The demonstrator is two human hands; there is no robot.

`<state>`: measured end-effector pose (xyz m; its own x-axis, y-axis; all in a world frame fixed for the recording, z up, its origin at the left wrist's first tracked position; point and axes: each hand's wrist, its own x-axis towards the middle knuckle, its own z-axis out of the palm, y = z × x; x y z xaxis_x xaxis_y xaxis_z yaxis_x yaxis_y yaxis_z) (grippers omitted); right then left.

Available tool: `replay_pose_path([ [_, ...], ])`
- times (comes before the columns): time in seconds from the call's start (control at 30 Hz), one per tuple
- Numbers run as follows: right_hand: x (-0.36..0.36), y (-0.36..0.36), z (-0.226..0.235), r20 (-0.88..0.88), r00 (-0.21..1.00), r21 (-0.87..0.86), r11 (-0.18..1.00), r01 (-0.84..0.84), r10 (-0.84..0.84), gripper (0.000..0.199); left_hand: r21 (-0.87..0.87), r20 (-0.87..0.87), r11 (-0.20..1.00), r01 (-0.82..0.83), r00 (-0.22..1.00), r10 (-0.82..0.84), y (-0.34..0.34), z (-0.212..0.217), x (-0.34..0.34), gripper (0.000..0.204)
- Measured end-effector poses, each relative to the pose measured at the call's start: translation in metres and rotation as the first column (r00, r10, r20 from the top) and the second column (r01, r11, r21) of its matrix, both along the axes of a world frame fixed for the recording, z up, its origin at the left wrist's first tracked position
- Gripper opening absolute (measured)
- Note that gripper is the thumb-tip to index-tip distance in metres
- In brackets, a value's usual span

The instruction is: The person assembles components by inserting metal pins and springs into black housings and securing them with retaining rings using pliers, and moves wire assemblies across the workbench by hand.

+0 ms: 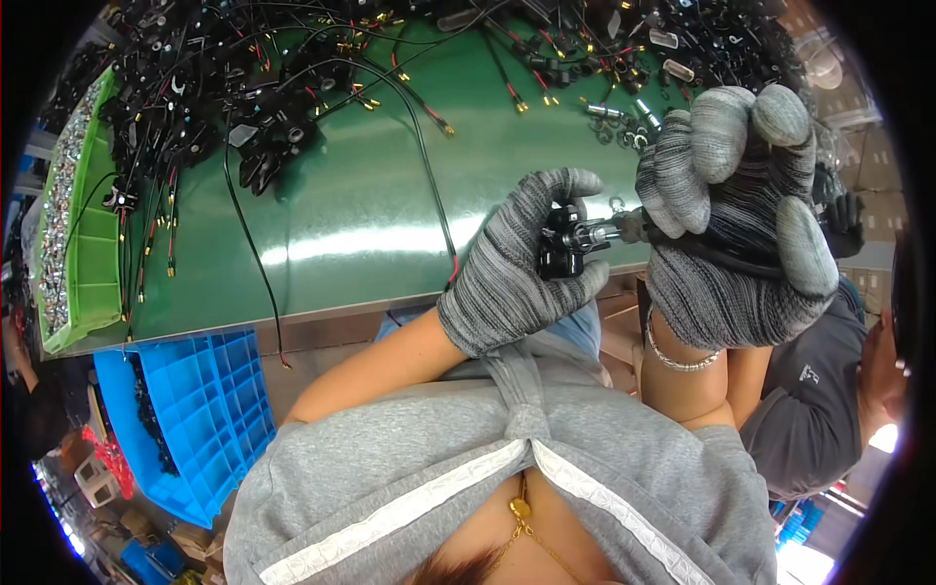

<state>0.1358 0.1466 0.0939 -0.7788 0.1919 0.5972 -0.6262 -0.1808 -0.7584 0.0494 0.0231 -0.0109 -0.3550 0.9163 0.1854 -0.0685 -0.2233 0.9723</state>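
Spreading across the view, the green bench (370,205) carries a tangle of black parts and wires (244,107) along its far side, with a green tray (83,244) of small hardware at its left end and a blue bin (210,409) below the near edge. Over that edge, the right hand (736,219), gloved, is closed in a fist around a dark tool whose tip meets the fitting (570,239). The left hand (522,263), also gloved, pinches this small black fitting between thumb and fingers. Likely risks: the tip slipping off and jabbing the left thumb, or the fitting dropping past the edge, since it sits off the bench
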Motion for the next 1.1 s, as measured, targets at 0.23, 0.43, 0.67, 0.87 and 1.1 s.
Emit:
replay_pose_path([
  [0.23,0.002,0.015,0.007,0.0,0.997,0.017,0.997,-0.078,0.078,0.055,0.13,0.003,0.99,-0.061,0.998,0.061,0.004,-0.006,0.006,0.057],
  [0.43,0.002,0.024,0.012,0.041,0.997,-0.048,0.997,-0.056,0.058,0.052,0.108,-0.023,0.993,-0.047,0.998,0.05,0.004,-0.013,0.001,0.055],
  [0.67,0.038,0.065,0.026,-0.041,0.998,-0.19,0.981,0.037,-0.045,0.04,-0.049,0.143,0.998,0.029,0.989,-0.022,0.009,-0.003,0.002,0.051],
  [0.87,0.085,0.096,-0.003,-0.196,0.939,-0.35,0.915,0.203,-0.283,0.047,-0.279,0.296,0.951,0.134,0.954,-0.048,0.04,0.04,0.004,0.024],
  [1.1,0.169,0.125,-0.022,-0.281,0.872,-0.373,0.883,0.285,-0.401,0.047,-0.216,-0.522,0.969,0.116,0.825,-0.215,0.177,0.113,0.015,0.031],
])
